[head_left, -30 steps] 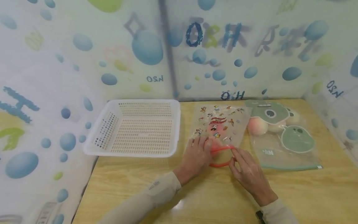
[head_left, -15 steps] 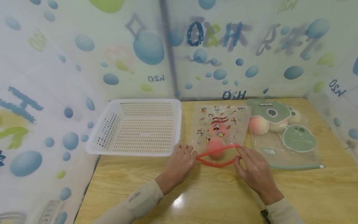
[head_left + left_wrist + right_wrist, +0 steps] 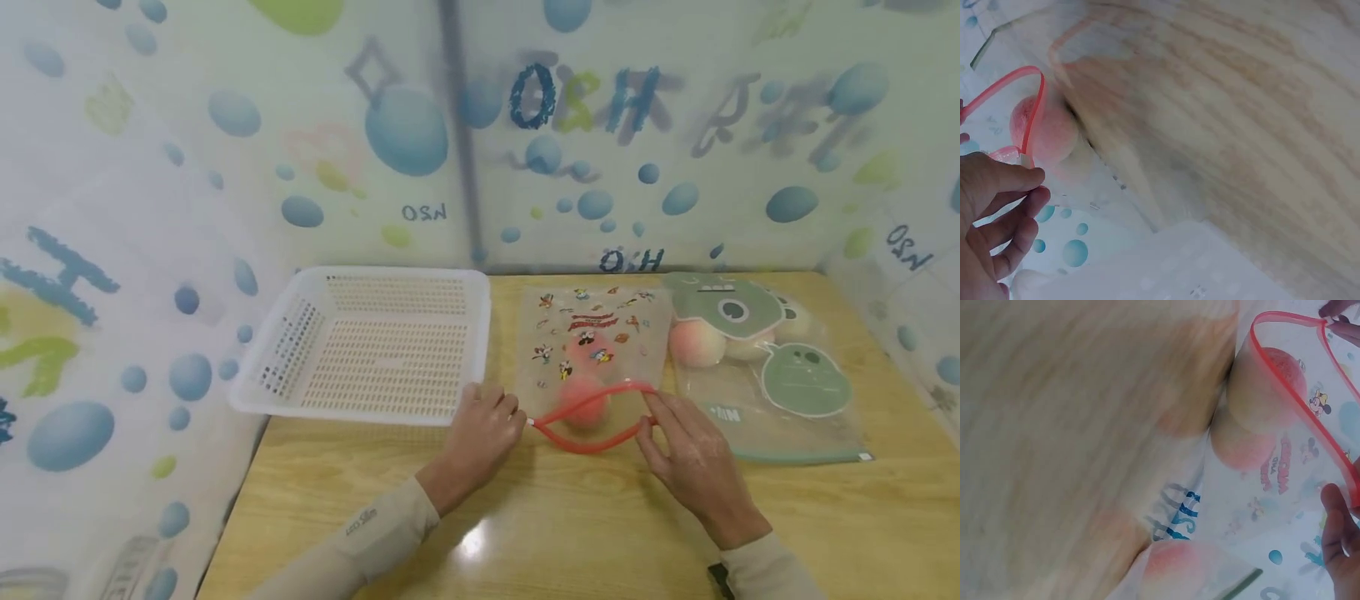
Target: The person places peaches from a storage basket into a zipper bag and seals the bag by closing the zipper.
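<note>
A clear zip bag with cartoon prints lies on the table, its red-edged mouth spread open. Inside it are peaches, one near the mouth and another behind it, as the right wrist view also shows. My left hand pinches the left end of the red zip strip, where a small white slider shows at the fingertips. At the right end of the strip, my right hand pinches the edge between thumb and fingers. Its thumb also appears in the right wrist view beside the red strip.
A white perforated plastic basket stands to the left, close to my left hand. On the right lies a second zip bag with green dinosaur-like prints and several peaches inside. A patterned curtain wall borders the wooden table.
My left hand has moved left from over the bag to the left end of its mouth. The red mouth has widened, and the peach near it shows more. My right hand keeps its pinch.
</note>
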The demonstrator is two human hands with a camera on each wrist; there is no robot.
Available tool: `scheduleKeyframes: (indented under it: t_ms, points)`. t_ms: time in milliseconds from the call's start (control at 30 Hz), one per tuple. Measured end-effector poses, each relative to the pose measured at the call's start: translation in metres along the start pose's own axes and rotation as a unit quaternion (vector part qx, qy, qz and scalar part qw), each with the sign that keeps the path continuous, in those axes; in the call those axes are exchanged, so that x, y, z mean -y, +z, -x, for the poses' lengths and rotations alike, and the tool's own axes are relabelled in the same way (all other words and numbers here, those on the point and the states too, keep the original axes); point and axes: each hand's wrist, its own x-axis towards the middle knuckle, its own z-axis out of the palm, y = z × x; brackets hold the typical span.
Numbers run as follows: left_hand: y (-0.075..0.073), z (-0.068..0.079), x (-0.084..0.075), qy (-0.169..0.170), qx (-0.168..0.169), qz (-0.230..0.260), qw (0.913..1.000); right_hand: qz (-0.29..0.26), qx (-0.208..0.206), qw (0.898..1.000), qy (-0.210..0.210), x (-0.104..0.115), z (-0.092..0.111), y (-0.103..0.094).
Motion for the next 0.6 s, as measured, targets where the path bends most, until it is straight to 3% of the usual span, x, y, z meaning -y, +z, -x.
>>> scheduleKeyframes:
  t_ms: [167, 433, 600]
  points:
    - [-0.007, -0.002, 0.007, -0.007, -0.03, 0.004, 0.9995, -0.001, 0.005, 1.0, -0.008, -0.004, -0.005, -0.003]
    - [-0.015, -0.011, 0.02, -0.018, -0.038, 0.016, 0.999, 0.005, -0.007, 1.0, -0.009, -0.012, -0.012, -0.008]
    - [-0.019, -0.012, 0.027, -0.023, -0.062, 0.029, 0.9974, 0.01, -0.007, 1.0, -0.004, -0.016, -0.013, -0.01]
